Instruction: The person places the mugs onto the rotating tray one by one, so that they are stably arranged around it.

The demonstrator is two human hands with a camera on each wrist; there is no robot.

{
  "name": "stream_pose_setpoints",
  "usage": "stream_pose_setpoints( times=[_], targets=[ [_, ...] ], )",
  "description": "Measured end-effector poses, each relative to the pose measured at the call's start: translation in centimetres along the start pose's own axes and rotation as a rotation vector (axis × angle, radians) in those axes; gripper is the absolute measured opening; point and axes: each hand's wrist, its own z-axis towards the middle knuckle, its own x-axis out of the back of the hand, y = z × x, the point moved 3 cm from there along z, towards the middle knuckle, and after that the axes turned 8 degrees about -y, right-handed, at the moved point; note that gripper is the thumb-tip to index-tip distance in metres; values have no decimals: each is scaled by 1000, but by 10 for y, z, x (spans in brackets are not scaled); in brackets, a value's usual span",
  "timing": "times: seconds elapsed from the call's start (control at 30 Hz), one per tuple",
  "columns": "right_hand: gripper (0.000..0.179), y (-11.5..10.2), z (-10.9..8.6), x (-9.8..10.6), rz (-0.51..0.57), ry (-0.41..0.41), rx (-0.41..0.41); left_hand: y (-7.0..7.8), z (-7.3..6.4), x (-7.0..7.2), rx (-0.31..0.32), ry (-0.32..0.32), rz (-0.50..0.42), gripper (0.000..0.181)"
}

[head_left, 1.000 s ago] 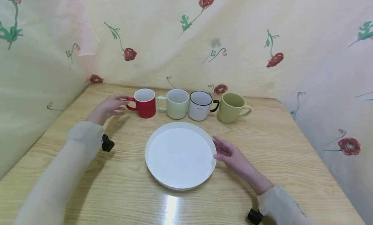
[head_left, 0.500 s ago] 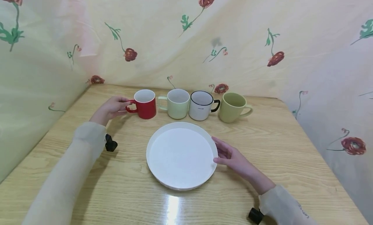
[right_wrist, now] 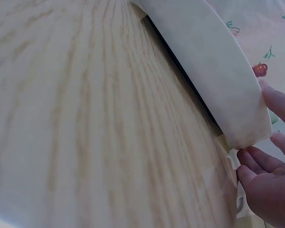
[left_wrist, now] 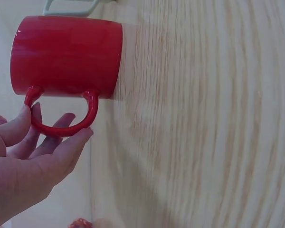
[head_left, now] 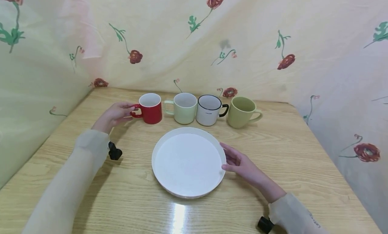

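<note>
At the back left of the table stands a glossy red mug (head_left: 152,109) with a white inside. My left hand (head_left: 115,113) holds its handle; in the left wrist view the thumb is at the handle's upper end and fingers curl behind and below the loop. A round white tray (head_left: 188,165) with a low raised rim lies in the middle. At its right side my right hand (head_left: 239,164) grips the edge, the thumb at the rim and the fingers along the outer wall. Seen from the right wrist, fingertips meet the tray wall (right_wrist: 209,61) low down.
Right of the red mug, in a row, stand a pale green mug (head_left: 185,109), a white mug (head_left: 207,111) with black rim and handle, and an olive green mug (head_left: 240,113). Behind and beside the wooden table (head_left: 297,153) hangs flowered cloth (head_left: 169,38).
My left hand has moved in and closed its fingers on the red mug's handle. The right thumb has shifted slightly down along the tray's rim. Mugs and tray stay in place.
</note>
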Motion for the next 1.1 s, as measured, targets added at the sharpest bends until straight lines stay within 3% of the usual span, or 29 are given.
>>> stream_pose_setpoints(
  times=[0.13, 0.33, 0.63, 0.83, 1.1],
  targets=[
    [80, -1, 0, -1, 3, 5, 1, 0, -1, -2, -51, -7, -70, 30],
    [79, -2, 0, -1, -1, 7, -3, -4, -2, 0, -64, 11, -52, 29],
    [79, 1, 0, 2, -2, 5, -18, -6, -10, 3, -61, 6, -153, 22],
    [78, 0, 2, 0, -1, 2, -3, -5, -20, 8, -102, -42, -258, 30],
    [79, -1, 4, -5, 17, -11, -15, 3, -41, 21, -118, -142, -321, 31]
  ],
)
